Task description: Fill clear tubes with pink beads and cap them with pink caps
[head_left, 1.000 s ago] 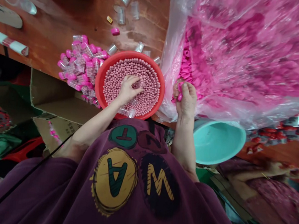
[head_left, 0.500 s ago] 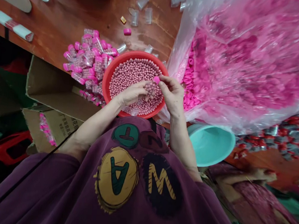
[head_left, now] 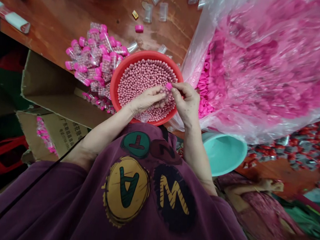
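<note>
Over a red bowl [head_left: 125, 63] of small pink balls [head_left: 144, 76], my two hands meet. My left hand [head_left: 150, 99] is closed around a small clear bottle, mostly hidden by the fingers. Between thumb and fingertips, my right hand [head_left: 187, 100] pinches a bright pink cap [head_left: 169, 86] at the bottle's mouth. Whether the cap is fully seated I cannot tell. Left of the bowl lies a heap of filled, pink-capped bottles [head_left: 95, 59]. To the right, loose pink caps [head_left: 204, 97] spill from a large clear plastic bag [head_left: 190, 68].
Empty clear bottles [head_left: 163, 12], a single pink cap [head_left: 139, 29] and a small gold piece [head_left: 135, 14] lie behind the bowl. An open cardboard box [head_left: 46, 85] stands at left, a turquoise tub [head_left: 223, 154] at right. Another person's arm [head_left: 251, 190] is at lower right.
The bottle has become more hidden between my hands, while the right hand stays pinched on the cap. The whole view has shifted slightly. The other person's hand has moved a little left.
</note>
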Available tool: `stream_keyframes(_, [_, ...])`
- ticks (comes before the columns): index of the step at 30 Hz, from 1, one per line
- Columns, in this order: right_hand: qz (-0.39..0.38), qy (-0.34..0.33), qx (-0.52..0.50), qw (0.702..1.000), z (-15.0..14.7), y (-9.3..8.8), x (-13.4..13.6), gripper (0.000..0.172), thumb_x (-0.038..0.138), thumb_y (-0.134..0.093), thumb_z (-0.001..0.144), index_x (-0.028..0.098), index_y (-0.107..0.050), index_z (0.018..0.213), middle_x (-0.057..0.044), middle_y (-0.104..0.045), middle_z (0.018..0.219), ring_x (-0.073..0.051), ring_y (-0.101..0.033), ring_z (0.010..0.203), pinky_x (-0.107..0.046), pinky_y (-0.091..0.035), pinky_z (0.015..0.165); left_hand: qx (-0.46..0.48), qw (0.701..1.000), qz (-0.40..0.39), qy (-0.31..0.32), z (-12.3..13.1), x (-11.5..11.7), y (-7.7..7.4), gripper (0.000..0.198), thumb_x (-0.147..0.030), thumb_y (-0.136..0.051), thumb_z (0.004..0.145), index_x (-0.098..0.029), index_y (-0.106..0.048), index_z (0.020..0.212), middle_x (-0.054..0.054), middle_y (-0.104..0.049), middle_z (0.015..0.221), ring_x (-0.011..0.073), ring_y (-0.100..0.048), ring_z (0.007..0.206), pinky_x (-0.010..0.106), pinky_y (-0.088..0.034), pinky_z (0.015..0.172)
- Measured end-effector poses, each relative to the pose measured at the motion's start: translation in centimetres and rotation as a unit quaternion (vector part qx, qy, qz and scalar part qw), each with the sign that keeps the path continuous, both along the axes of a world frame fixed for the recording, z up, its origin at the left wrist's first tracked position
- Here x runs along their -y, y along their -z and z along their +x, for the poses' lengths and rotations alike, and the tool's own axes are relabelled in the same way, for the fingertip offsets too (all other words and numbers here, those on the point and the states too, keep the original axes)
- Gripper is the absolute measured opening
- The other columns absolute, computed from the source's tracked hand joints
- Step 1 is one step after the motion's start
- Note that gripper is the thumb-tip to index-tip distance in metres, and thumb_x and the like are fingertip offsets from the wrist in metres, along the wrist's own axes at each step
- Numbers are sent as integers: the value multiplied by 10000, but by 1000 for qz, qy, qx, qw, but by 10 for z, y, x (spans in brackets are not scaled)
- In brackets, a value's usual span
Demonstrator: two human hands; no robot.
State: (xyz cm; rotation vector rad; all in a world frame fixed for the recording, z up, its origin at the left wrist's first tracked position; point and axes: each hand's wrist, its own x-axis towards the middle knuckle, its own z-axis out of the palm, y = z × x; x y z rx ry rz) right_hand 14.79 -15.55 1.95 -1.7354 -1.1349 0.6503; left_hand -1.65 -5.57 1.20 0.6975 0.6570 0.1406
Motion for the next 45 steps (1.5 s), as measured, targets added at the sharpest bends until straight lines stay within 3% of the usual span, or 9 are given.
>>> stream_keyframes(12, [-7,17,24,1000,-4,8,5,451,650,-612,1125,261,-840,1128,-66,-862,1079,-239,-813,1008,-438,-689,955,6,1000,-11,-6,4,2,-6,224,-327,-807,1054,-190,-642,989,-31,-650,819,73,-607,616,206,-460,575])
stream_keyframes(22, [-27,-100,53,993,7,-11,6,299,417,-593,1128,258,-846,1146,-94,-846,1113,-263,-799,1067,-486,-689,1033,-3,1000,-21,-7,5,1,-23,270,-315,-845,1033,-169,-646,925,-52,-549,726,56,-447,563,179,-372,512])
stream_keyframes(26, [-44,-141,14,989,12,-22,11,295,382,-615,1111,281,-845,1267,-92,-804,1294,-264,-763,1243,-511,-649,1152,-4,999,19,-25,2,1,-23,319,-422,-859,1024,-181,-668,940,-49,-542,747,65,-457,595,180,-368,519])
stream_keyframes(29, [-52,-75,-32,995,6,-11,15,339,488,-655,1112,339,-785,1387,-76,-753,1395,-259,-729,1306,-536,-642,1179,-27,998,54,-25,0,1,-21,313,-463,-838,1020,-207,-676,941,-39,-551,773,81,-477,618,204,-388,538])
stream_keyframes(33, [-45,62,-99,992,-11,14,18,508,681,-685,1075,322,-683,1435,-66,-772,1222,-236,-758,1080,-471,-715,989,-57,990,128,2,-4,0,-11,274,-470,-828,994,-215,-728,988,-26,-596,789,109,-531,653,244,-450,612])
stream_keyframes(37, [-81,-20,-16,996,-23,12,19,491,627,-716,1063,284,-692,1413,-119,-763,1356,-312,-731,1279,-584,-630,1193,-89,978,186,-28,-2,2,0,231,-410,-835,967,-191,-774,1008,13,-731,941,151,-648,887,263,-538,826])
stream_keyframes(39, [-117,-61,50,990,-29,6,19,633,559,-830,982,252,-647,1505,-168,-700,1498,-393,-648,1442,-680,-531,1300,-105,978,179,-38,0,5,3,222,-407,-814,989,-187,-780,1002,12,-734,930,155,-650,901,264,-534,843])
stream_keyframes(41, [-154,-52,95,982,-34,5,17,747,478,-892,914,199,-605,1545,-214,-656,1527,-465,-583,1503,-753,-468,1327,-115,979,163,-42,1,8,5,227,-409,-794,1016,-183,-781,1003,7,-717,890,153,-641,867,266,-523,824])
stream_keyframes(45, [-185,-44,123,974,-42,21,9,673,343,-841,887,131,-612,1483,-250,-655,1426,-519,-572,1460,-821,-436,1300,-130,979,146,-50,1,11,3,242,-406,-811,1026,-171,-769,983,5,-720,880,150,-647,859,267,-527,822])
